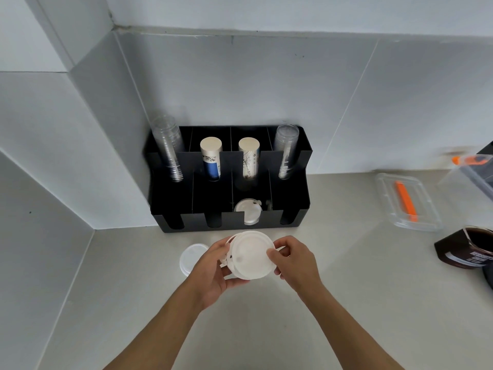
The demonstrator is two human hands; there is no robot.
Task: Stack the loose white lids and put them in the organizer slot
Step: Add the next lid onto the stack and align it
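Observation:
Both hands hold a small stack of white lids (250, 253) above the counter, just in front of the black organizer (269, 227). My left hand (213, 268) cups the stack from below and the left. My right hand (294, 260) pinches its right edge with thumb and fingers. One loose white lid (190, 257) lies flat on the counter, partly hidden behind my left hand. In the organizer's front row, the third slot from the left holds a clear lid (248, 212); the other front slots look dark.
The organizer's back row holds two stacks of clear cups (168, 148) and two stacks of paper cups (210, 158). A clear container lid with an orange piece (408, 201) and a dark brown jar (466, 247) sit at the right. Tiled walls close the corner behind and left.

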